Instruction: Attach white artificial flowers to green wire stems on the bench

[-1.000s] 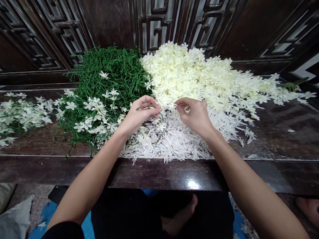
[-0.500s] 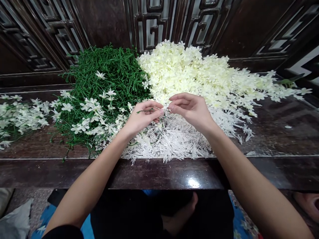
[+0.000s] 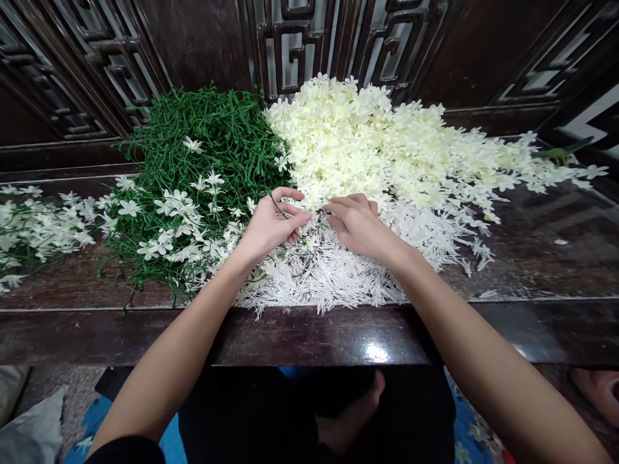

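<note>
My left hand (image 3: 271,224) is closed around a thin green plastic stem (image 3: 276,205), which sticks up across the back of its fingers. To the right of it, my right hand (image 3: 360,225) is lowered with bent fingers where the white flower heads meet the white stamens. A small gap shows between its thumb and index finger, and I see nothing held there. Cream-white artificial flower heads (image 3: 348,135) are heaped behind the hands. Below them lies a spread of thin white stamens (image 3: 338,270). A tangled heap of green stems (image 3: 213,129) stands behind my left hand.
Assembled white flowers on stems (image 3: 164,241) lie left of my forearm, and more flowers (image 3: 43,225) are at the far left. Everything rests on a dark wooden bench (image 3: 546,258) with a carved wooden back (image 3: 203,45). A bare foot (image 3: 355,409) shows below.
My hands were fingertip to fingertip and have moved apart. The right hand has turned down toward the heap; the left has shifted slightly left, and its stem now points upward.
</note>
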The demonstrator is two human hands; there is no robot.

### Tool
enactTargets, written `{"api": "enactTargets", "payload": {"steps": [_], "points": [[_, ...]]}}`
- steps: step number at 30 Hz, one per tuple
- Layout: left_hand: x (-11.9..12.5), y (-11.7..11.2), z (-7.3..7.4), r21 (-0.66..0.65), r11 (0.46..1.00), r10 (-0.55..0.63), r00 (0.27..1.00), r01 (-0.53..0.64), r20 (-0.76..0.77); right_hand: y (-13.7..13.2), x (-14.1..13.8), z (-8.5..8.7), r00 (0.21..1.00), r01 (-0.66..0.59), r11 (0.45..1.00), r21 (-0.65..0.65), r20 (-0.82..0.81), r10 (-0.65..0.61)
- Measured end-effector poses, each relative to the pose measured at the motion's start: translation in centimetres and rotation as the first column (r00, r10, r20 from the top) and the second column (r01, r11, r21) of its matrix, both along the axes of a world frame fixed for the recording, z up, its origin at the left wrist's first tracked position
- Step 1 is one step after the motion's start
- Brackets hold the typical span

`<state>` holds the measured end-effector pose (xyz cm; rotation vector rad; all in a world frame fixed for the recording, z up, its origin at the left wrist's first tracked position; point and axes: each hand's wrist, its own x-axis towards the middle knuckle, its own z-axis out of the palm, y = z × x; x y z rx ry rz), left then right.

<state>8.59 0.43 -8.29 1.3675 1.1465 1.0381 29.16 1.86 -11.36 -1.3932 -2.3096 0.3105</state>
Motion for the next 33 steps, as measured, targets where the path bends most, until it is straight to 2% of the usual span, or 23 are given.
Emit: {"api": "enactTargets", "payload": {"steps": [2,5,10,15,19,23,27,30,33], "points": [[-0.1,0.0,0.2,0.009,1.0,0.022,1.0,-0.022,-0.01,0.1,0.1,-0.2,1.0,0.004,1.0,0.015,0.01,-0.005],[-0.1,-0.2,0.8,-0.004,0.999,0.046,0.997,-0.047,-0.063,0.0,0.0,0.4,0.999,0.033,0.999,0.005,-0.039,-0.033],[-0.1,-0.6,1.6,-0.035,0.998,0.038,0.989,-0.043,-0.144,-0.2,-0.3,1.6,0.99,0.066,0.988,-0.14,-0.113,-0.082],[-0.2,-0.6,1.6,-0.031,0.999,0.023,0.986,-0.028,-0.163,0.0,-0.3,1.4,0.98,0.075,0.996,-0.04,-0.184,-0.081],[-0.2,-0.5,1.5,-0.032,0.999,-0.017,0.984,0.011,-0.18,-0.1,-0.4,1.6,0.952,0.097,0.995,-0.022,-0.289,-0.099],[-0.1,-0.6,1.5,-0.038,0.999,-0.046,0.979,0.04,-0.199,-0.4,-0.5,2.6,0.848,0.084,0.993,-0.08,-0.518,-0.113],[0.1,-0.7,1.5,-0.034,0.997,-0.079,0.977,0.074,-0.196,-0.7,-0.7,3.0,0.675,-0.069,0.979,-0.19,-0.731,-0.095],[0.2,-0.8,1.6,-0.029,0.997,-0.08,0.981,0.076,-0.175,-0.9,-1.2,2.9,0.587,-0.161,0.967,-0.197,-0.807,-0.067],[0.0,-0.8,1.7,-0.053,0.994,-0.105,0.989,0.1,-0.1,-1.2,-1.7,2.8,0.532,-0.197,0.958,-0.209,-0.843,-0.075]]}}
